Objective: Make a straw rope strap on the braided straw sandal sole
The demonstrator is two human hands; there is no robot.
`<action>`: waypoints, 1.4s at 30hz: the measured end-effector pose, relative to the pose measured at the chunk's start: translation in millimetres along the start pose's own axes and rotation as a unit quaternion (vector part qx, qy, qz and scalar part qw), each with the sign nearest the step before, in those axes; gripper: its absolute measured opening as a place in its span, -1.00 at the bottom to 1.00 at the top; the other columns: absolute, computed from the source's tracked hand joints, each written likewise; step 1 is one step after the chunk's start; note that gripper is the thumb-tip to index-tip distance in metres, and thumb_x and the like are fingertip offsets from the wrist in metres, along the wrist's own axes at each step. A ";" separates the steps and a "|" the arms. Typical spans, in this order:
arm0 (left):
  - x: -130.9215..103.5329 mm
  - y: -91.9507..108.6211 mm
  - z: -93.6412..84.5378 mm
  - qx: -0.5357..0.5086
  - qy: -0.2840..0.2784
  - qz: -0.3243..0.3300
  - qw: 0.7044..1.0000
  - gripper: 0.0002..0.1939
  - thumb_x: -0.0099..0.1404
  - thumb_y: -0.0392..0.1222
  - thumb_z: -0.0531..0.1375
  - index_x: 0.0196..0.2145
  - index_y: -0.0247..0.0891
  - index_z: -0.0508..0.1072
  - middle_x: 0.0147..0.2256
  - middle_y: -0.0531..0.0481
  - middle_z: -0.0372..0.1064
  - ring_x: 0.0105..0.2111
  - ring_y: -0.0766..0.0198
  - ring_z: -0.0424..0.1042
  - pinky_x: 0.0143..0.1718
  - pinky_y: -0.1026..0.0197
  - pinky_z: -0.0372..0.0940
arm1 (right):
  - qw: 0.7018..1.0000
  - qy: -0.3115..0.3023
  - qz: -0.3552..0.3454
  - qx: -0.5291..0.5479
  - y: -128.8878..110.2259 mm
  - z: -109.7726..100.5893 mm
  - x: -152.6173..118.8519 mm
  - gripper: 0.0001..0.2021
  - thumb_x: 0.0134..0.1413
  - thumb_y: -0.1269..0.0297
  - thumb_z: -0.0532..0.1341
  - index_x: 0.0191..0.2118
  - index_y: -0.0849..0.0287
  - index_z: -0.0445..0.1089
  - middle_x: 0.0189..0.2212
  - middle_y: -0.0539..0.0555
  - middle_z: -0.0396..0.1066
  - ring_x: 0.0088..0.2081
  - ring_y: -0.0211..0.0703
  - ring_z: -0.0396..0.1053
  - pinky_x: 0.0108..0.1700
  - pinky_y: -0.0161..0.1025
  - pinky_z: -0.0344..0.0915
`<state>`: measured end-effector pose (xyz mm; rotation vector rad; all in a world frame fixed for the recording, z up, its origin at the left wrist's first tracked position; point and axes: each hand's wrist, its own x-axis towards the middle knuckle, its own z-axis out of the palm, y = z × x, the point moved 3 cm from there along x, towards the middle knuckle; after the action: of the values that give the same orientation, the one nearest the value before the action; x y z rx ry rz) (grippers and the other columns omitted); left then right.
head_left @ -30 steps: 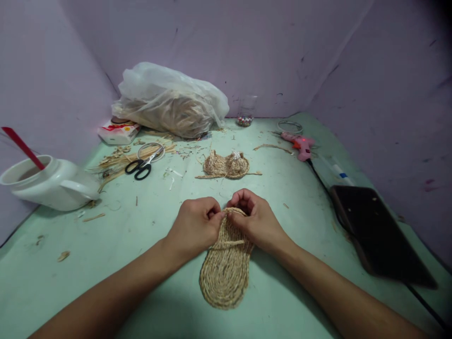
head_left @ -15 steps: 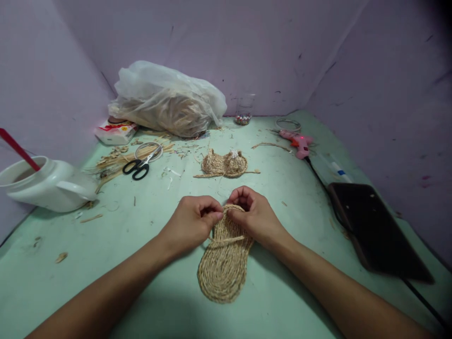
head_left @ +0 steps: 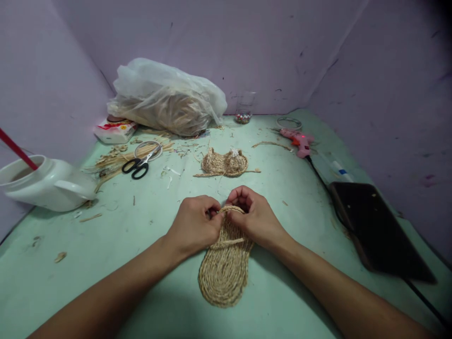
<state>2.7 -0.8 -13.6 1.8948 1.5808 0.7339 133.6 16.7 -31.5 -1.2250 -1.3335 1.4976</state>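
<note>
Between my hands lies a woven straw sandal sole (head_left: pixel 224 278), its wide rounded end toward me and its narrower end held up a little. My left hand (head_left: pixel 197 221) pinches its far left edge with thumb and fingers. On the opposite side my right hand (head_left: pixel 259 216) grips the far right edge, thumb on top and fingers behind. A straw cord (head_left: pixel 229 243) crosses the sole's middle. Beyond my hands sits a smaller woven straw piece (head_left: pixel 224 163) with a white beaded ornament on its right part. My fingers hide the sole's upper edges.
Black-handled scissors (head_left: pixel 140 167) lie on straw strips at left, near a white jug (head_left: pixel 52 188) with a red stick. A plastic bag (head_left: pixel 169 101) and a cup of beads (head_left: pixel 243 117) stand at the back. At right are a pink glue gun (head_left: pixel 300 142) and a black tablet (head_left: pixel 381 230).
My left hand has shifted slightly right and closer over the sole's edge, its fingers curling in more. The right hand keeps its grip. The sole has tipped very slightly.
</note>
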 end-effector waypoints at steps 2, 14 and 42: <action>0.0 1.1 -0.5 0.032 0.001 0.032 0.999 -0.85 0.08 -0.26 0.11 -0.50 -0.30 0.48 -0.55 -0.01 0.37 -0.57 0.35 0.24 -0.53 0.31 0.11 | 1.000 -0.003 -0.003 -0.001 0.1 0.2 0.4 -0.76 -0.38 0.54 0.12 -0.43 0.15 0.19 -0.53 -0.06 0.29 -0.51 -0.30 0.22 -0.48 -0.33 0.13; -1.8 1.3 6.9 0.079 0.014 0.026 0.996 -0.91 0.00 -0.31 0.08 -0.61 -0.27 0.32 -0.62 0.04 0.26 -0.61 0.38 0.17 -0.55 0.30 0.05 | 0.997 -0.033 -0.037 -0.061 8.3 -0.4 -1.0 -0.78 -0.29 0.52 0.14 -0.43 0.12 0.15 -0.52 -0.06 0.28 -0.51 -0.31 0.19 -0.48 -0.33 0.13; -1.5 -6.2 3.0 -0.117 -0.061 -0.068 0.989 -0.89 0.05 -0.26 0.10 -0.57 -0.34 0.37 -0.66 0.13 0.18 -0.64 0.46 0.09 -0.63 0.38 0.02 | 0.994 -0.067 -0.065 -0.050 6.9 -0.9 -2.7 -0.81 -0.20 0.50 0.13 -0.45 0.13 0.09 -0.53 -0.09 0.23 -0.55 -0.37 0.09 -0.53 -0.36 0.06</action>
<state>0.3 -1.6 -20.3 1.6154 1.4631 0.6963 135.5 13.3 -37.9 -1.0917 -1.5645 1.4565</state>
